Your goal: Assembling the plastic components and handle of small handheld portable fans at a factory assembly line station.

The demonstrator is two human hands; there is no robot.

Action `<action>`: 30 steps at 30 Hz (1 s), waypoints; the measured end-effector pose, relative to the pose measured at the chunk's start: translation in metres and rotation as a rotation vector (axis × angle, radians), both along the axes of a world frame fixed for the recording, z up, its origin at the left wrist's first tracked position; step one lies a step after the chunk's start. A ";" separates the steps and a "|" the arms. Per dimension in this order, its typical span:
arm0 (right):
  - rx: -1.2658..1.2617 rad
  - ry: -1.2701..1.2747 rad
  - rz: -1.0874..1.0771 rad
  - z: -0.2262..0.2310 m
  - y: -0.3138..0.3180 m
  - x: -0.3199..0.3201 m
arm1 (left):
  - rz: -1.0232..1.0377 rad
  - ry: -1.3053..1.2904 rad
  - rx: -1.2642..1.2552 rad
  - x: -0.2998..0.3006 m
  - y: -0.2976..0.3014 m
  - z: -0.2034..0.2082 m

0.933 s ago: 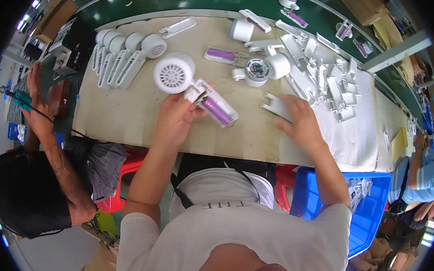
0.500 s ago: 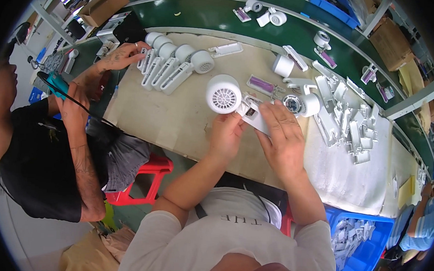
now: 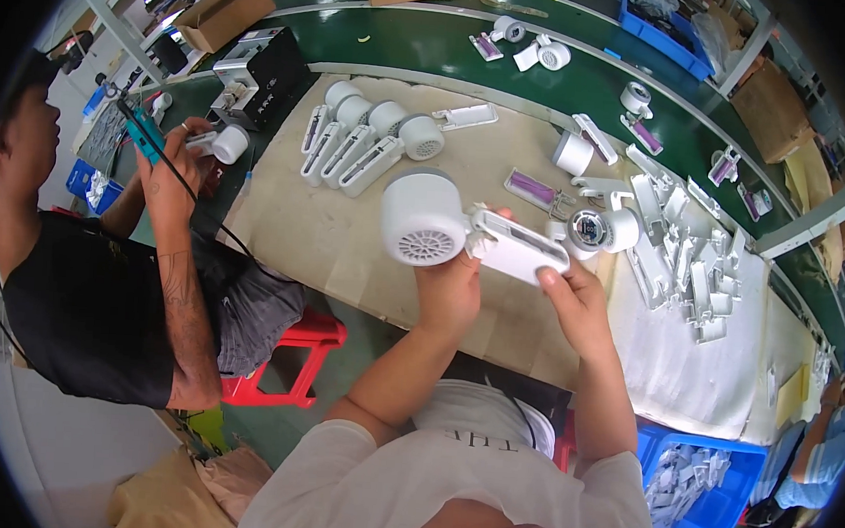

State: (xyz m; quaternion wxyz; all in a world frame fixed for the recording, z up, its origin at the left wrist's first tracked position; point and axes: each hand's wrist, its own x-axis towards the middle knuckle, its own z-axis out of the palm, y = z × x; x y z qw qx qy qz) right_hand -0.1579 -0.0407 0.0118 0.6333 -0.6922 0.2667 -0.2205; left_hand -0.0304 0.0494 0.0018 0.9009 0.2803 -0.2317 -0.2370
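Note:
A white handheld fan (image 3: 427, 221) with a round grilled head is raised in front of me, its long handle pointing right. My left hand (image 3: 452, 287) is closed round the neck under the head, its fingertips partly hidden behind the handle. At the handle's far end, my right hand (image 3: 578, 301) grips it with the thumb on the near face. A narrow slot runs along the handle's upper side. Just beyond my right hand lies an open fan head (image 3: 594, 233) with its inner parts showing. Behind it is a handle shell with a purple battery (image 3: 535, 189).
Several fans (image 3: 364, 139) stand in a row at the left. Loose white shells (image 3: 690, 246) are heaped at the right. A green belt (image 3: 417, 36) carries fan parts. A co-worker's hand (image 3: 172, 166) holds a teal screwdriver (image 3: 144, 138). A blue bin (image 3: 748, 478) sits below right.
My right hand has moved from lying flat over the handle to gripping its end. The fan has turned and risen towards me. The co-worker has taken a fan from the row.

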 end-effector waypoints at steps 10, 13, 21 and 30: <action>-0.698 -0.496 -0.057 0.030 0.000 0.010 | -0.301 -0.071 -0.268 -0.006 0.004 0.038; -0.459 -0.408 -0.127 0.005 -0.001 0.024 | -0.205 -0.167 -0.002 0.012 -0.012 0.035; -0.575 -0.326 -0.198 0.012 0.003 0.041 | -0.186 0.146 -0.160 0.023 -0.014 0.002; -0.204 -0.191 -0.210 0.005 -0.009 0.046 | -0.182 0.222 0.047 0.026 -0.031 -0.001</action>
